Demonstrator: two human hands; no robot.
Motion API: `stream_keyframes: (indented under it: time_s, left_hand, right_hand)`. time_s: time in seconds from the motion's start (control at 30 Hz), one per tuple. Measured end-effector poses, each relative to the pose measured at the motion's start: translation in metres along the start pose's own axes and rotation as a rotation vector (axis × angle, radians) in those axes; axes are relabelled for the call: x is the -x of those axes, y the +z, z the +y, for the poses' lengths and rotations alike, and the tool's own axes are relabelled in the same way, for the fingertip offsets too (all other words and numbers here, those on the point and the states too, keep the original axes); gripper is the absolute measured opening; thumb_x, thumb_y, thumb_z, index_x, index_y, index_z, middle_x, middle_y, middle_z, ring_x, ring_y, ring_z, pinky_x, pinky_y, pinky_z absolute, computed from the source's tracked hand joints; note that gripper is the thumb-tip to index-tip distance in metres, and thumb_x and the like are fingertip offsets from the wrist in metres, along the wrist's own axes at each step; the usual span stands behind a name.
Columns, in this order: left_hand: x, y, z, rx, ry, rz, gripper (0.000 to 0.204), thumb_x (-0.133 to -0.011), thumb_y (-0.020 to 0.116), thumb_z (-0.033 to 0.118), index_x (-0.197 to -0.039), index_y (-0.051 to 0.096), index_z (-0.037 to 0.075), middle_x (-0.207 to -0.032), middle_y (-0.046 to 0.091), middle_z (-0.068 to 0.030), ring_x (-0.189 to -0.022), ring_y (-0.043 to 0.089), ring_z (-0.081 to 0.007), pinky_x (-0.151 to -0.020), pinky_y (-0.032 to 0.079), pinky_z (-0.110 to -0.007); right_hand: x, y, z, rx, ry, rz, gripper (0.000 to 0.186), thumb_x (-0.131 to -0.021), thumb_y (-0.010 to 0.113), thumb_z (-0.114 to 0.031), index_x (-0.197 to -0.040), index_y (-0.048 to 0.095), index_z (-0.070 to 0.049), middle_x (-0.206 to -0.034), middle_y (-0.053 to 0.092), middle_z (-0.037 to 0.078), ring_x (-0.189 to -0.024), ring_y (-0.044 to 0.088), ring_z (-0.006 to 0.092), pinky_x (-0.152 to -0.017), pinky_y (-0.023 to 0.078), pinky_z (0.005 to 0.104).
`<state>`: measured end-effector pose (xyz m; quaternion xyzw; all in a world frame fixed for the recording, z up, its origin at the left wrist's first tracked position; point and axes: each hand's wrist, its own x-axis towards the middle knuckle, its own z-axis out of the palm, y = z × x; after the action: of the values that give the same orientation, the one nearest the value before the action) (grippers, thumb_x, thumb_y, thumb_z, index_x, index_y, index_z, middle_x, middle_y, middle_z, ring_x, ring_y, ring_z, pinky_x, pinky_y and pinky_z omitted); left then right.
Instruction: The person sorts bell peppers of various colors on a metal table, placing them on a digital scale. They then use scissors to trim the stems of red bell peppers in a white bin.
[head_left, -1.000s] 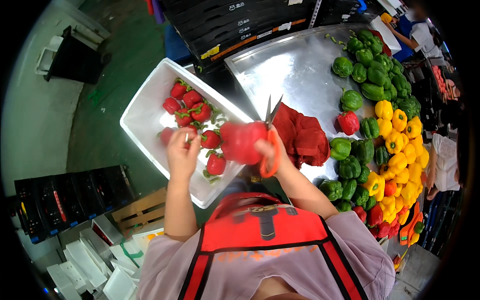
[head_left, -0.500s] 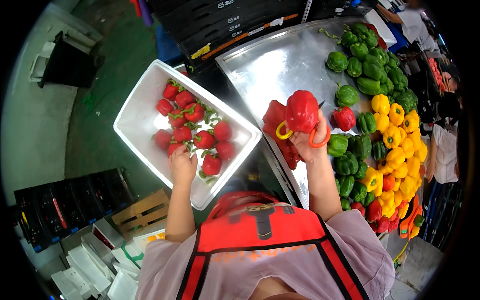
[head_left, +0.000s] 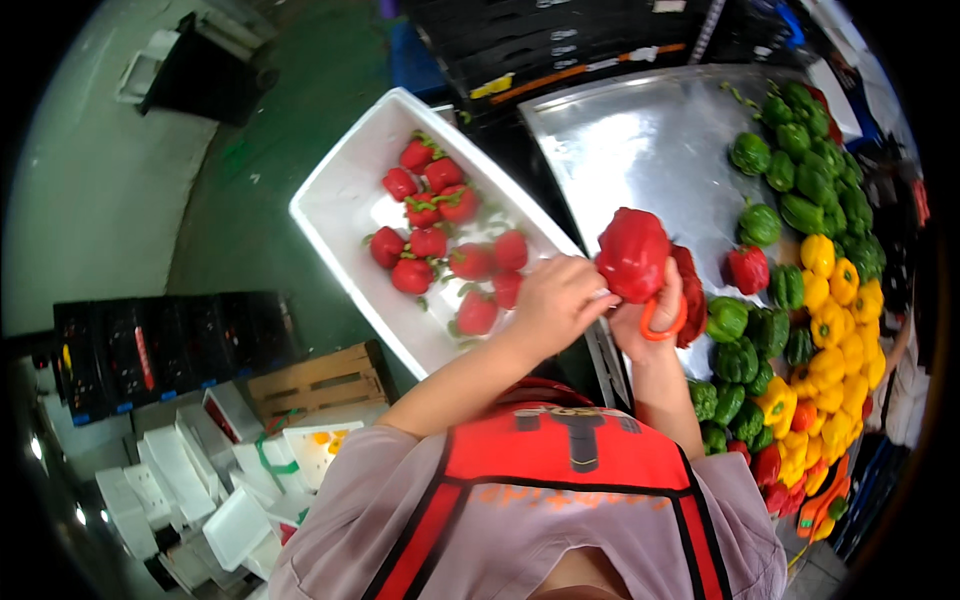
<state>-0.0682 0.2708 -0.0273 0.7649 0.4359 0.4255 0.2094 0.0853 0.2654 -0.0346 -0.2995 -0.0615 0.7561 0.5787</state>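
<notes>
A red bell pepper (head_left: pixel 632 258) rests in my right hand (head_left: pixel 634 334), above the near-left edge of the metal table. The same hand has the orange handle ring of a pair of scissors (head_left: pixel 666 322) around its fingers; the blades are hidden. My left hand (head_left: pixel 556 306) is at the pepper's lower left, fingertips pinched together; what they grip there is not visible. Below and left of it stands a white foam box (head_left: pixel 340 215) with several red bell peppers (head_left: pixel 411 276) with green stems. A crumpled dark red item (head_left: pixel 690 300) lies behind my right hand.
On the metal table (head_left: pixel 625 135) are piles of green peppers (head_left: pixel 815 180) and yellow peppers (head_left: pixel 835 325), with a lone red pepper (head_left: pixel 747 270) beside them. Black crates (head_left: pixel 560 45) are stacked behind. White boxes (head_left: pixel 240 535) and a wooden pallet (head_left: pixel 315 385) sit at lower left.
My left hand has left the foam box and come right, up to the pepper in my right hand. The whole view has shifted, with box and table now further right.
</notes>
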Motion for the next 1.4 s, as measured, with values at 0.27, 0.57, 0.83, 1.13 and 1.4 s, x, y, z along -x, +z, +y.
stream_keyframes:
  time_s: [0.27,0.57,0.83,1.13,1.4]
  left_hand:
    - [0.041,-0.006,-0.067,-0.132,-0.363,-0.220,0.041,-0.072,0.070,0.010,-0.109,0.055,0.005,-0.115,0.055,-0.0137,-0.105,0.055,-0.0344,-0.088,0.046,-0.041]
    - [0.106,-0.092,-0.229,-0.607,-0.807,-0.120,0.044,-0.072,0.072,0.020,-0.110,0.057,0.004,-0.111,0.056,-0.0196,-0.105,0.055,-0.0368,-0.089,0.047,-0.046]
    - [0.134,-0.114,-0.350,-0.459,-1.556,-0.022,0.071,-0.073,0.072,0.039,-0.120,0.046,-0.008,-0.114,0.060,-0.0252,-0.109,0.059,-0.0345,-0.092,0.047,-0.040]
    - [0.088,-0.088,-0.306,-0.846,-1.631,-0.165,0.086,-0.074,0.071,0.044,-0.132,0.028,-0.002,-0.124,0.050,-0.0235,-0.115,0.053,-0.0352,-0.098,0.044,-0.039]
    - [0.101,-0.082,-0.325,-0.799,-1.549,0.052,0.086,-0.066,0.081,0.027,-0.132,0.031,0.001,-0.126,0.047,-0.0219,-0.115,0.051,-0.0372,-0.097,0.045,-0.040]
  right_hand:
    - [-0.015,-0.067,-0.115,0.313,-0.511,0.525,0.063,-0.080,0.064,-0.055,-0.122,0.051,-0.009,-0.113,0.059,0.007,-0.097,0.059,0.0236,-0.080,0.049,0.0373]
    - [-0.006,-0.104,-0.075,0.208,-0.527,0.473,0.035,-0.094,0.056,-0.018,-0.126,0.045,-0.010,-0.105,0.060,0.011,-0.091,0.060,0.0192,-0.076,0.052,0.0314]
    - [-0.005,-0.083,-0.045,2.068,-0.590,0.320,0.057,-0.072,0.066,0.002,-0.126,0.049,-0.004,-0.103,0.058,0.015,-0.097,0.058,0.0319,-0.085,0.046,0.0385]
    - [-0.017,-0.119,-0.014,2.100,-0.758,0.485,0.062,-0.068,0.066,-0.001,-0.128,0.051,-0.009,-0.094,0.056,0.012,-0.090,0.053,0.0327,-0.082,0.041,0.0409]
    - [-0.020,-0.130,-0.009,2.054,-0.887,0.502,0.062,-0.068,0.065,-0.003,-0.128,0.052,-0.011,-0.093,0.055,0.009,-0.090,0.052,0.0299,-0.083,0.039,0.0408]
